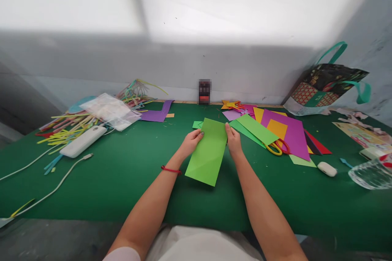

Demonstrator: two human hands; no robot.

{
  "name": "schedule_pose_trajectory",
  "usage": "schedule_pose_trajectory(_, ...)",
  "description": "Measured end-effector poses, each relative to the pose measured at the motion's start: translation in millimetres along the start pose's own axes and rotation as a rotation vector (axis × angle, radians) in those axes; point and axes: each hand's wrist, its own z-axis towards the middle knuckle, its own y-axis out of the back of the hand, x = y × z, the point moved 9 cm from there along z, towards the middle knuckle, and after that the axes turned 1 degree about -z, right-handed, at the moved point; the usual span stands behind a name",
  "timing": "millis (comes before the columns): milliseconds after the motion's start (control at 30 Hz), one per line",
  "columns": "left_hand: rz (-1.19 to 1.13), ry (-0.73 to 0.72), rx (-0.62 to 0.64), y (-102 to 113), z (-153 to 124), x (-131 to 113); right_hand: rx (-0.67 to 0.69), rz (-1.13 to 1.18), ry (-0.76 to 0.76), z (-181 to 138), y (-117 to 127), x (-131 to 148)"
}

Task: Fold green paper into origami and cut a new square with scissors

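Note:
A light green sheet of paper, a long rectangle, is held up over the table between my two hands. My left hand pinches its upper left edge, thumb on the near face. On the opposite side my right hand grips the upper right edge in the same way. The sheet tilts toward me, its lower end above the green tabletop. Just behind my left hand lies a small green paper piece. Right of my right hand, scissors with yellow and red handles lie partly under another green sheet.
Purple paper and other coloured sheets spread on the right, near a white earbud case, a clear plastic bottle and a patterned bag. Leftward are a white power bank, a cable, paper strips and a plastic bag.

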Motion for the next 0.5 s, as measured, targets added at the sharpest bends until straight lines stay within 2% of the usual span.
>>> schedule_pose_trajectory(167, 0.035, 0.009, 0.012, -0.9, -0.5, 4.8, -0.056, -0.042, 0.071, 5.1, 7.8, -1.3)
schedule_pose_trajectory(367, -0.001, 0.033, 0.029, -3.7, -2.7, 0.0, -0.019, 0.024, 0.042, 3.9, 2.9, -0.2)
schedule_pose_trajectory(500, -0.031, 0.032, -0.029, 1.6, -3.0, -1.1, 0.030, 0.012, 0.033, 1.2, -2.4, 4.5)
